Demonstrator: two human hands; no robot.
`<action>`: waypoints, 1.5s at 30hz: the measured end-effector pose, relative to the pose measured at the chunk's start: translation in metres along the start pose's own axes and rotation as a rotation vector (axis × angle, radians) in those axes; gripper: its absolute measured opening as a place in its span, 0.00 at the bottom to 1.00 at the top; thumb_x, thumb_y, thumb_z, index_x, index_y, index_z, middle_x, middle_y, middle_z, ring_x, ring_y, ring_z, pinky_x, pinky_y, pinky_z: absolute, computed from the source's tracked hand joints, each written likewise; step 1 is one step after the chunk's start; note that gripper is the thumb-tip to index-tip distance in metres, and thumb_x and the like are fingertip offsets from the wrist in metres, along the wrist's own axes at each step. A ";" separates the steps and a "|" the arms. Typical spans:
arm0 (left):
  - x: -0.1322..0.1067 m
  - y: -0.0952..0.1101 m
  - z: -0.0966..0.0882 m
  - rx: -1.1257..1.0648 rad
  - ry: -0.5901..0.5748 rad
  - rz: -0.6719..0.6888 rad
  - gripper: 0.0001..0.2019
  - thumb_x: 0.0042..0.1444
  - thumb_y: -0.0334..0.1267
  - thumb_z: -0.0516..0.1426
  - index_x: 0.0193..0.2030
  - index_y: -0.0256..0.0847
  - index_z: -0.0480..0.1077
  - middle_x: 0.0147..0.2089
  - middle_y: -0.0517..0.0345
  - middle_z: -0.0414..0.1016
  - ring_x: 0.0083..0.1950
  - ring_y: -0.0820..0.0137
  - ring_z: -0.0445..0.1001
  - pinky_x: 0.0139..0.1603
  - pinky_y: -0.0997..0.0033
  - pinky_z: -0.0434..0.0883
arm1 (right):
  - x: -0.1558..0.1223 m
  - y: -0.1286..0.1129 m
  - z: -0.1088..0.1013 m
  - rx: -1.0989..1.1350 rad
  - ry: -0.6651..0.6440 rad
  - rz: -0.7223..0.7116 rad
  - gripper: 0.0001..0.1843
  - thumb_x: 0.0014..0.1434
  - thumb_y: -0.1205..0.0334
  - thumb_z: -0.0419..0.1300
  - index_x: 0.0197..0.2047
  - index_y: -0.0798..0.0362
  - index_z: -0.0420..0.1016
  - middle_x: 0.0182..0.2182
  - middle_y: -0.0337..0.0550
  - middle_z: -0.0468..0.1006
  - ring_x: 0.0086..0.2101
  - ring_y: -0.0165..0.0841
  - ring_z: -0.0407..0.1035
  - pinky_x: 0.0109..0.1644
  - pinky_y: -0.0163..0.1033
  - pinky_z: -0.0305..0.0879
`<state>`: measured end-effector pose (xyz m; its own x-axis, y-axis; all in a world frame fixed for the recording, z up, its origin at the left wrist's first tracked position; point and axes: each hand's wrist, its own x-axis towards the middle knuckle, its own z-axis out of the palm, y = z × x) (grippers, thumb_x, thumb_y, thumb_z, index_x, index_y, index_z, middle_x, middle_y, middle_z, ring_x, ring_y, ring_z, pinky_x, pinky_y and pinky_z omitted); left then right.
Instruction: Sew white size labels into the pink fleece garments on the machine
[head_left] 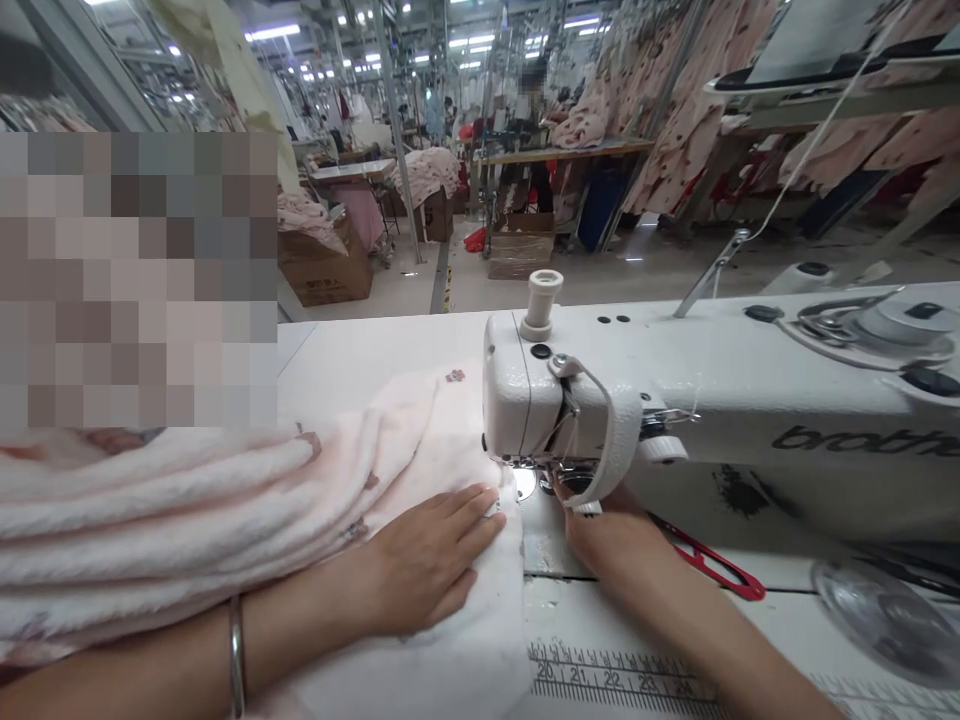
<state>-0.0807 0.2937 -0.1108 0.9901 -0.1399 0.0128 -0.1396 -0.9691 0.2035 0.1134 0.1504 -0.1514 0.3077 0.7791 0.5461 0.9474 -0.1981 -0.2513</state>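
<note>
My left hand (433, 555) lies flat on pale pink fleece fabric (465, 440), its fingers stretched toward the needle area of a white sewing machine (517, 390). The fabric has small printed motifs and bunches into thick folds on the left. Its right edge runs along the machine's needle plate (526, 484). My right hand (600, 525) reaches under the machine head, just right of the needle and presser foot. The machine's white guard and its own shadow cover those fingers, so what they touch is hidden.
Red-handled thread snips (724, 572) lie right of my right forearm. A clear round dish (877, 615) sits farther right. A printed ruler scale (611, 675) runs along the table's front edge. Beyond stand cardboard boxes (330, 262), a worktable (570, 152) and hanging pink garments (675, 130).
</note>
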 end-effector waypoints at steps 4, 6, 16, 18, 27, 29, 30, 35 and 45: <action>-0.001 0.001 0.002 -0.017 0.015 -0.003 0.27 0.59 0.35 0.51 0.65 0.31 0.53 0.66 0.38 0.55 0.69 0.54 0.53 0.67 0.52 0.58 | -0.033 -0.039 -0.014 -0.016 -0.040 -0.129 0.24 0.62 0.77 0.40 0.55 0.59 0.68 0.47 0.51 0.74 0.49 0.40 0.65 0.50 0.45 0.63; -0.001 0.001 0.001 -0.011 0.009 -0.003 0.27 0.59 0.34 0.51 0.65 0.31 0.53 0.66 0.38 0.55 0.68 0.54 0.53 0.67 0.53 0.58 | -0.043 -0.050 -0.015 -0.039 -0.030 -0.162 0.26 0.60 0.81 0.40 0.58 0.64 0.65 0.53 0.56 0.69 0.54 0.43 0.60 0.55 0.49 0.57; -0.001 0.002 -0.001 0.014 0.005 -0.003 0.26 0.60 0.34 0.51 0.65 0.29 0.54 0.66 0.38 0.55 0.68 0.54 0.53 0.68 0.53 0.57 | -0.047 -0.050 -0.006 -0.045 -0.049 -0.155 0.27 0.59 0.83 0.39 0.57 0.66 0.66 0.53 0.56 0.67 0.55 0.45 0.57 0.55 0.49 0.53; -0.002 0.002 -0.001 0.013 0.007 0.000 0.27 0.59 0.33 0.51 0.65 0.29 0.54 0.67 0.37 0.54 0.68 0.54 0.53 0.68 0.53 0.57 | -0.048 -0.050 -0.006 -0.049 -0.053 -0.159 0.27 0.58 0.84 0.39 0.57 0.66 0.65 0.53 0.56 0.67 0.55 0.45 0.57 0.55 0.49 0.52; -0.002 0.003 0.001 0.040 0.010 0.004 0.26 0.60 0.33 0.51 0.65 0.27 0.54 0.67 0.37 0.54 0.68 0.52 0.53 0.68 0.53 0.58 | -0.039 -0.051 -0.013 0.009 -0.039 -0.110 0.27 0.57 0.83 0.40 0.57 0.65 0.65 0.49 0.54 0.68 0.52 0.41 0.59 0.54 0.46 0.56; -0.001 0.002 0.003 0.051 0.001 0.007 0.27 0.60 0.33 0.50 0.65 0.27 0.53 0.67 0.37 0.54 0.69 0.52 0.52 0.69 0.52 0.57 | -0.037 -0.052 -0.012 -0.013 -0.087 -0.099 0.29 0.56 0.83 0.40 0.57 0.63 0.66 0.49 0.54 0.68 0.51 0.42 0.60 0.52 0.47 0.57; -0.001 0.001 0.003 0.054 -0.004 0.007 0.27 0.60 0.34 0.50 0.66 0.27 0.53 0.67 0.38 0.53 0.69 0.53 0.52 0.69 0.52 0.56 | -0.037 -0.052 -0.011 -0.030 -0.114 -0.091 0.29 0.56 0.82 0.41 0.57 0.62 0.66 0.50 0.55 0.69 0.51 0.42 0.60 0.52 0.47 0.57; 0.003 0.000 0.000 0.047 0.003 0.007 0.27 0.59 0.35 0.50 0.65 0.28 0.54 0.66 0.38 0.55 0.68 0.53 0.52 0.69 0.53 0.55 | -0.032 -0.052 -0.006 -0.114 -0.139 -0.046 0.29 0.52 0.81 0.45 0.54 0.58 0.71 0.47 0.52 0.72 0.48 0.43 0.63 0.48 0.46 0.60; 0.007 -0.005 -0.005 0.027 0.004 -0.019 0.26 0.59 0.35 0.50 0.64 0.29 0.56 0.65 0.38 0.56 0.68 0.55 0.53 0.69 0.56 0.56 | -0.027 -0.053 -0.007 -0.137 -0.149 -0.015 0.33 0.48 0.84 0.47 0.56 0.56 0.70 0.50 0.50 0.72 0.47 0.43 0.63 0.49 0.46 0.60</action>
<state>-0.0726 0.2981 -0.1071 0.9927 -0.1202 0.0132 -0.1207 -0.9768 0.1771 0.0560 0.1362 -0.1475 0.2864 0.8600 0.4224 0.9581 -0.2564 -0.1276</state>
